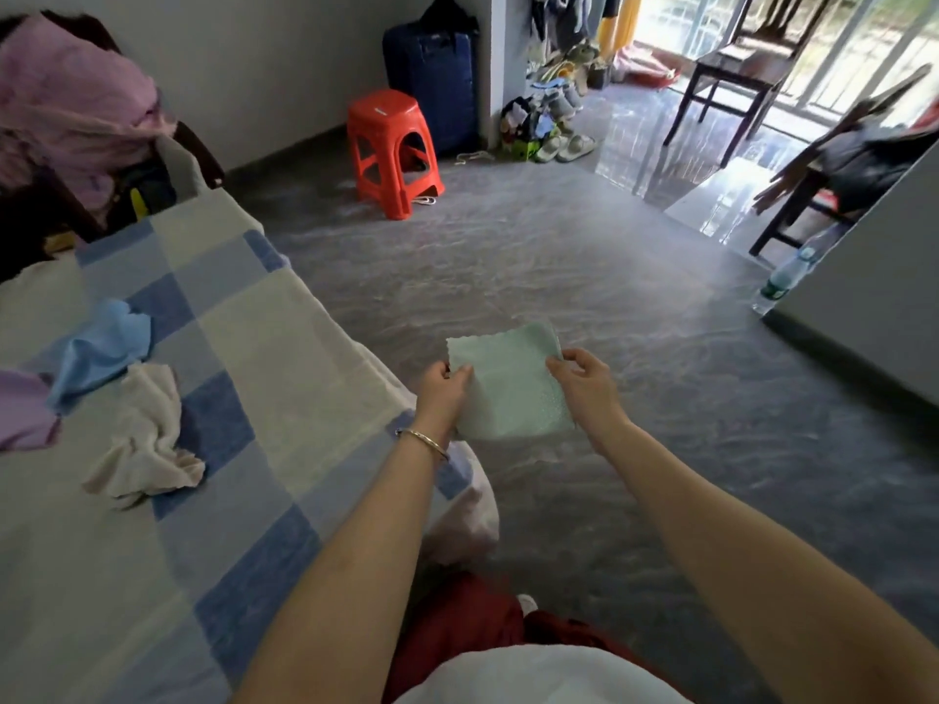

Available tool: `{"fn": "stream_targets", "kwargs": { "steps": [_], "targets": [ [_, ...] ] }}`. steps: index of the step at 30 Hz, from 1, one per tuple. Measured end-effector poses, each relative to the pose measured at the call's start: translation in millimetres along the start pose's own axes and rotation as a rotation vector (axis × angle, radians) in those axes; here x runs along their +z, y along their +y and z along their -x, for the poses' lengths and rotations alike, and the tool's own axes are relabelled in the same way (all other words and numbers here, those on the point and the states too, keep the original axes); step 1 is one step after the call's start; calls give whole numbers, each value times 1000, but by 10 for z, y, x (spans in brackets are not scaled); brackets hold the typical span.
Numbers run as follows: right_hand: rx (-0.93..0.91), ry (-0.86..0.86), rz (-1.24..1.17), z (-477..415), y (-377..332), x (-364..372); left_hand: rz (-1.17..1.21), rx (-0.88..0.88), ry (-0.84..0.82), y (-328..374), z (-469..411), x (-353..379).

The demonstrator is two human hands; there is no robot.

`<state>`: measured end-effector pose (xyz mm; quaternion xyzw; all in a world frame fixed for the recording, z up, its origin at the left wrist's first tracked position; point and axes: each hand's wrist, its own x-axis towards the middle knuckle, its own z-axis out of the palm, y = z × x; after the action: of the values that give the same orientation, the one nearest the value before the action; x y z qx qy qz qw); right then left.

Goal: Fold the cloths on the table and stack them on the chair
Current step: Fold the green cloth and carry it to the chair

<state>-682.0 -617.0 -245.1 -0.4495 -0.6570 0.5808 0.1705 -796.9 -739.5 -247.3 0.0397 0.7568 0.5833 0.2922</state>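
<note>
both hands [444, 386] [584, 381] pinch a green cloth [508, 388], maybe folded; blue cloth [96, 348] and white cloth [147, 434] wait at left.

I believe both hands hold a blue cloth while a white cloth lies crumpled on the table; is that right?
The head view shows the left hand and right hand holding a pale green cloth, not a blue one. The white cloth does lie crumpled on the table.
</note>
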Motion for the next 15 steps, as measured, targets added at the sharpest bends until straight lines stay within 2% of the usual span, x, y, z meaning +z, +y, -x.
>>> {"fn": "stream_targets", "kwargs": {
  "steps": [7,15],
  "targets": [
    [9,72,-51,-276,-36,-360,-56,37,-79,217,-229,489],
    [20,139,-45,-726,-108,-687,-1,43,-161,395,-611,1006]
  ]
}}
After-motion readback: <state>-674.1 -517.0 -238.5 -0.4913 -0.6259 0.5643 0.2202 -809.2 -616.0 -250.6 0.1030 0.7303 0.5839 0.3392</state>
